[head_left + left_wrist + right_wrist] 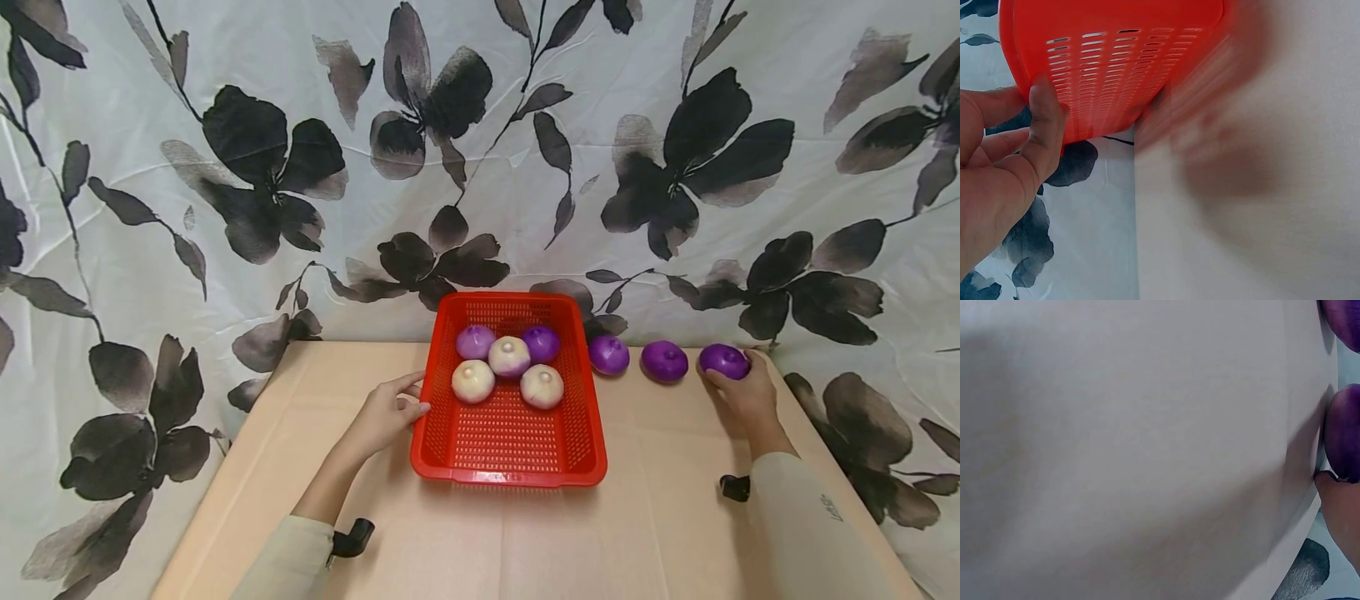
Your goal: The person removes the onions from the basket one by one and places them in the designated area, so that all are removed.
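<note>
A red plastic basket [517,446] stands at the far middle of the table, its mesh wall [1116,69] filling the top of the left wrist view. My left hand [386,414] pinches its left rim between thumb and fingers. Inside lie several turnips, some white side up like the front right one [542,387], others purple side up like the back left one [475,342]. To the right, my right hand [750,396] grips a purple turnip [723,360] near the far edge; in the right wrist view the thumb [1338,500] meets its side.
Two more purple turnips, one beside the basket [609,355] and one between it and my right hand [664,361], form a row along the far edge. The table [525,542] has a pale tan cover. Behind it hangs a white cloth [555,208] with dark flowers.
</note>
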`<state>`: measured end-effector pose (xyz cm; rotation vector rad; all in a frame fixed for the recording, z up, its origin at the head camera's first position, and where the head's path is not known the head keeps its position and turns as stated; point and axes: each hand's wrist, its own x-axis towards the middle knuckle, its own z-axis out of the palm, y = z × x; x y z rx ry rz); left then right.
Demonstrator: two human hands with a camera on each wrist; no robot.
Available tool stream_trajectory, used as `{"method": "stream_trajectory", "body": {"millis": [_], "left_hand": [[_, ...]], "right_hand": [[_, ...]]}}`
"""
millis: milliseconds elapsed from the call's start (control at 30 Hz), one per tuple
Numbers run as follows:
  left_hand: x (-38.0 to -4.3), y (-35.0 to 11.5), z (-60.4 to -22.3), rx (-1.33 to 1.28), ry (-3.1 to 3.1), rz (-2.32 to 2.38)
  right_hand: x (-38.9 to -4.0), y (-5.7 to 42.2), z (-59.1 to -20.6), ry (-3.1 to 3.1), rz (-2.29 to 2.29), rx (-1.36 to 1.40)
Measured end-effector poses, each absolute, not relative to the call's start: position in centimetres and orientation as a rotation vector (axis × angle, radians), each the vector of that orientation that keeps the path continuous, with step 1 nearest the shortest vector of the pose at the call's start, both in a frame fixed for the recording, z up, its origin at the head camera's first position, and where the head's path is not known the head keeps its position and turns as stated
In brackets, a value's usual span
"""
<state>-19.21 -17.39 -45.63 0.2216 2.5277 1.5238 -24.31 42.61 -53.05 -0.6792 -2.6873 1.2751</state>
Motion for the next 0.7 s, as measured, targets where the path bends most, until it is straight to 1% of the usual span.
{"method": "stream_trajectory", "body": {"millis": [267,500,700], "left_hand": [[-19.18,-17.51,-45.75,0.262,2.525,1.529],[-19.18,-17.40,-45.70,0.248,2.527,1.537],[-19.29,-17.44,-45.76,0.241,2.535,1.527]], "right_hand": [[-24.23,42.66,-53.10,-2.691,1.292,-0.662],[-24.00,42.77,-52.84,-2.690,1.287,-0.637],[-23.50,42.68,-52.41,-2.599,1.404,-0.654]]}}
